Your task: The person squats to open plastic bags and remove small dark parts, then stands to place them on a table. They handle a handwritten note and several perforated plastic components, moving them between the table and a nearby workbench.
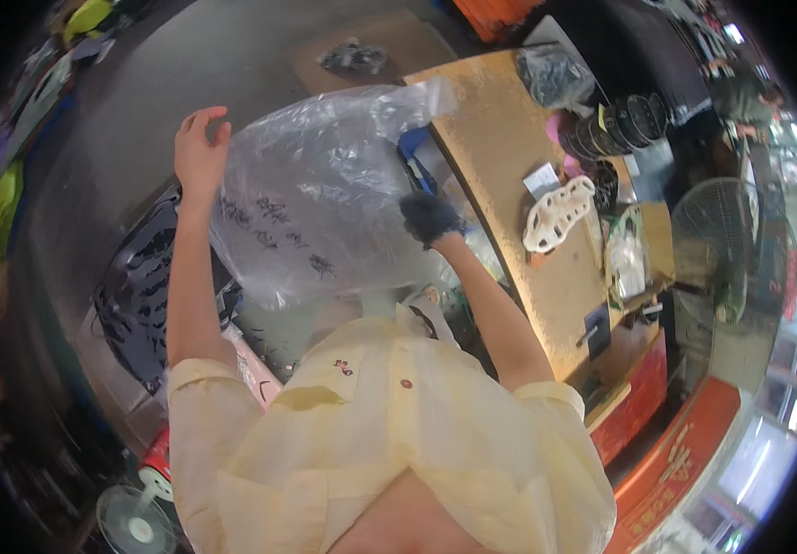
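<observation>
A large clear plastic bag (315,185) with dark markings spreads out in front of me, its upper right corner lying over the table's corner. My left hand (201,152) is bare and raised at the bag's left edge. Its fingers are bent and stand apart from the thumb, with nothing between them. My right hand (431,220) wears a dark glove and is at the bag's right edge, beside the table. Blur hides its fingers, so I cannot tell whether it grips the plastic. A blue thing (414,157) shows between bag and table.
On the wooden table (481,120) at the right lie a white perforated piece (559,214), black coils (615,126) and an open cardboard box (655,242). A standing fan (721,249) is beyond it. A black plastic bag (140,295) lies at the left; a small fan (138,526) stands lower left.
</observation>
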